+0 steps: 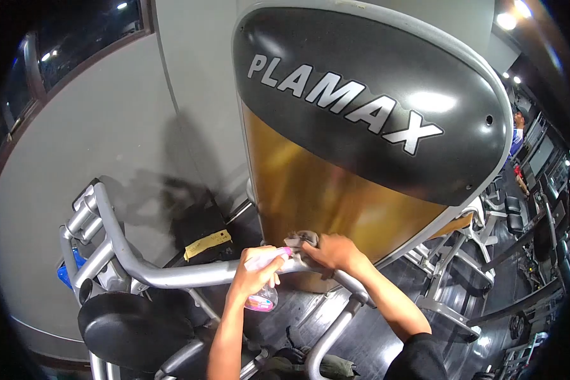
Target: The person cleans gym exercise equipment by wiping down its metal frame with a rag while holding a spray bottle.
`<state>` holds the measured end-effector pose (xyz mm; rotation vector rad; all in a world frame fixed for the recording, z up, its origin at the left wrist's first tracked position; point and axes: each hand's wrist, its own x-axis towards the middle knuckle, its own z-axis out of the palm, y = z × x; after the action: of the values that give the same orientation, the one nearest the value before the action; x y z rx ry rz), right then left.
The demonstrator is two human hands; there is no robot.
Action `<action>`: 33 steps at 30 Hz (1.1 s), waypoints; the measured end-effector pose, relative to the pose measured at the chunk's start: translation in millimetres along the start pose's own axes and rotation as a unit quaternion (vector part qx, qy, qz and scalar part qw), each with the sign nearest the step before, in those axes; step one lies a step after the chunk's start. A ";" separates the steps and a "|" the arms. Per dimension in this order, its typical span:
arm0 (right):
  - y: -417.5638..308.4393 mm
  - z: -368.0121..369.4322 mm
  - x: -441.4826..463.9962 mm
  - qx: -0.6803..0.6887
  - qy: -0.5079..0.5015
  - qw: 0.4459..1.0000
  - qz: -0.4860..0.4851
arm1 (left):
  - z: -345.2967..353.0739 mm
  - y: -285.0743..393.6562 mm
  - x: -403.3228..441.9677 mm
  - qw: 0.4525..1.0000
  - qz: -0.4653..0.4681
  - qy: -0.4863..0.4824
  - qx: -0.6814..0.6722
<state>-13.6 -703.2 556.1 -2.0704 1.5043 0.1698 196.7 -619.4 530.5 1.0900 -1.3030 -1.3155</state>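
Note:
My left hand (pixel 259 271) is wrapped round a spray bottle (pixel 260 300) with a pink nozzle and pinkish liquid in its clear body. The nozzle points right, toward my other hand. With my right hand (pixel 333 251) I hold a grey cloth (pixel 303 239) on the silver tube (pixel 196 275) of a gym machine. Part of the cloth is hidden behind my fingers. Just beyond both hands stands the machine's tall housing (pixel 335 183), gold below and black above, with PLAMAX lettering.
A black padded seat (pixel 133 326) lies at the lower left, among silver frame tubes. A yellow strip (pixel 207 244) rests on something dark near the wall. At the far right are other gym machines (pixel 453 285) and a person (pixel 518 130).

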 end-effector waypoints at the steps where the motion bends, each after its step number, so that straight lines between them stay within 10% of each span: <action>1: -1.0 -2.1 -9.2 -0.002 0.001 1.000 0.000 | -0.5 0.1 0.2 1.000 0.007 -0.008 -0.008; 8: 11.6 -2.6 -43.8 -0.118 0.079 0.989 0.034 | -1.7 -1.6 -0.7 0.999 0.027 -0.041 0.012; 14: 4.2 29.2 -49.3 -0.041 0.260 0.925 -0.273 | 0.0 0.2 -2.6 0.997 0.019 -0.064 0.022; 28: 20.9 65.7 -52.1 -0.301 0.349 0.825 -0.325 | 4.1 1.9 -4.1 0.994 0.069 -0.019 0.080; 33: 24.7 49.5 -74.1 -0.271 0.278 0.890 -0.240 | 3.7 -6.6 -5.7 0.992 0.079 0.025 0.100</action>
<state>-51.7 -621.1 536.9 -3.0792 1.2634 -0.2474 193.6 -613.4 524.0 1.1227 -1.4748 -1.0507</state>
